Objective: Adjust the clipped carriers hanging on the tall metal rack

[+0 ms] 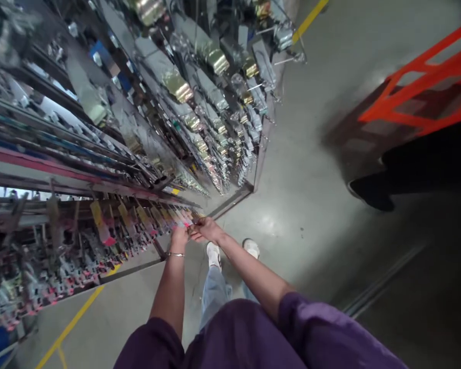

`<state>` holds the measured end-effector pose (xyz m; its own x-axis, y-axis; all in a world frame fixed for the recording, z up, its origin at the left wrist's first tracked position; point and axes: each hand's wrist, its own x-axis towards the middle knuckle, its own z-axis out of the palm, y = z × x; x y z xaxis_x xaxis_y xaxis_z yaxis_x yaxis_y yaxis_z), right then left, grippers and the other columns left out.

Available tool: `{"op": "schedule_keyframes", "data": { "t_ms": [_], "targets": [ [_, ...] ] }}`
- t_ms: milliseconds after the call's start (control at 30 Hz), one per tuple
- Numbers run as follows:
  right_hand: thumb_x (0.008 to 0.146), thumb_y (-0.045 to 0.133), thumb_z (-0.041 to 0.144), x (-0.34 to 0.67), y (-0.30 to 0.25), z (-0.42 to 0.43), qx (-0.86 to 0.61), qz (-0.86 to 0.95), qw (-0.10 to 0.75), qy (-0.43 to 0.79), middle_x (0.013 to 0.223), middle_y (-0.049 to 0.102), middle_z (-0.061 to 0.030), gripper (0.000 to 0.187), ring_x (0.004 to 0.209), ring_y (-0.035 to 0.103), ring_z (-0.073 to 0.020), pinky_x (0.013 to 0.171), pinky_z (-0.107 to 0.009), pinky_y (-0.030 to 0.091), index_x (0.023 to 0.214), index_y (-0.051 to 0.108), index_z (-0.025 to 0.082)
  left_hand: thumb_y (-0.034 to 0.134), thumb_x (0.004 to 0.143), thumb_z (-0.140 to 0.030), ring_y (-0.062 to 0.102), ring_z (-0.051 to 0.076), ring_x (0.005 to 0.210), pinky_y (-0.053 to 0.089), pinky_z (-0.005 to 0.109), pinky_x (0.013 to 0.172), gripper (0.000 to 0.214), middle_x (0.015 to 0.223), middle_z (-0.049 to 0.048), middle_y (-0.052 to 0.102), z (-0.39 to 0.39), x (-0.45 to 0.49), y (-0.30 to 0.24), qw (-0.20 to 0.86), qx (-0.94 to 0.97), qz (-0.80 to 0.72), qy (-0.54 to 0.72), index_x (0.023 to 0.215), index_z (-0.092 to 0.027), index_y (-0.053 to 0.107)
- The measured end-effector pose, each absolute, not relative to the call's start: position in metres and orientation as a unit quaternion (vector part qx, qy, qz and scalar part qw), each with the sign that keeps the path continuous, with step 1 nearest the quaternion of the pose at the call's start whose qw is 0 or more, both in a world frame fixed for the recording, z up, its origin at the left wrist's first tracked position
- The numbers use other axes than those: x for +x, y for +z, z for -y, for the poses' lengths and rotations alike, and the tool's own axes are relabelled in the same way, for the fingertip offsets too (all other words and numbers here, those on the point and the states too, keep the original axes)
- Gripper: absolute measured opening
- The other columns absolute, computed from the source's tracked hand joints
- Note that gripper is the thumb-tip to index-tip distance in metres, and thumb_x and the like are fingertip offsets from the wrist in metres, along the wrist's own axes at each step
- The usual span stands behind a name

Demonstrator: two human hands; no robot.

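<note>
Purple sleeves [230,333], both hands [194,233] together at the blurred rack [100,225], grip and contents indiscernible.

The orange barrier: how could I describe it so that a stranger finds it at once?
Start from the wide grey concrete floor right of the long machine frame. At the upper right edge of the view stands the orange barrier, a frame of crossed bars. It is the only bright orange thing here.

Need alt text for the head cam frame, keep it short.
Two bare hands, left hand and right hand, meet at the end of a long machine lined with rows of small tags, pinching something too small to make out. Below are purple sleeves, jeans and white shoes on a grey floor; an orange barrier stands at right.
</note>
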<state>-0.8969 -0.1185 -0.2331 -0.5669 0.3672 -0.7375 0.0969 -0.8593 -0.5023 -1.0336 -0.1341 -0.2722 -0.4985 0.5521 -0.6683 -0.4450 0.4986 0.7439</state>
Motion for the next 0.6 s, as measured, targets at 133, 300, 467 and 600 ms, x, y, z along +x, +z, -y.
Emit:
{"op": "schedule_keyframes", "data": {
  "t_ms": [133,300,467,600],
  "targets": [
    [0.087,0.067,0.011,-0.873,-0.247,0.144,-0.448,0.273,0.059,0.849,0.063,0.071,-0.0038,0.017,0.054,0.068,-0.0141,0.054,-0.023,0.059,0.073,0.060,0.016,0.061,0.092,-0.021,0.067,0.025,0.094,0.054,0.040,0.086,0.008,0.086,0.0096,0.069,0.141,-1.041,-0.277,0.469,0.027,-0.706,0.530,0.086,-0.019,0.067],
    [0.097,0.053,0.018,-0.840,-0.279,0.171,-0.627,0.306,0.147,0.701,0.064,0.068,-0.0007,0.018,0.055,0.065,-0.0114,0.057,-0.019,0.054,0.080,0.059,0.019,0.056,0.095,-0.025,0.069,0.029,0.106,0.056,0.046,0.096,0.012,0.095,0.0119,0.073,0.167,-1.033,-0.274,0.481,0.018,-0.696,0.534,0.088,-0.023,0.066],
    [0.101,0.053,0.025,-0.863,-0.280,0.179,-0.528,0.237,0.156,0.800,0.072,0.071,-0.0026,0.026,0.061,0.068,-0.0127,0.063,-0.023,0.059,0.076,0.056,0.021,0.059,0.098,-0.033,0.069,0.020,0.092,0.056,0.035,0.086,0.018,0.098,0.0099,0.072,0.179,-1.009,-0.268,0.535,0.027,-0.680,0.501,0.083,-0.022,0.060],
    [0.105,0.049,0.033,-0.870,-0.272,0.184,-0.499,0.132,0.196,0.834,0.075,0.074,-0.0053,0.030,0.061,0.069,-0.0131,0.065,-0.024,0.061,0.080,0.058,0.020,0.061,0.098,-0.036,0.068,0.017,0.087,0.056,0.031,0.084,0.021,0.096,0.0077,0.072,0.184,-1.005,-0.274,0.544,0.044,-0.668,0.506,0.083,-0.021,0.057]
  ]
}}
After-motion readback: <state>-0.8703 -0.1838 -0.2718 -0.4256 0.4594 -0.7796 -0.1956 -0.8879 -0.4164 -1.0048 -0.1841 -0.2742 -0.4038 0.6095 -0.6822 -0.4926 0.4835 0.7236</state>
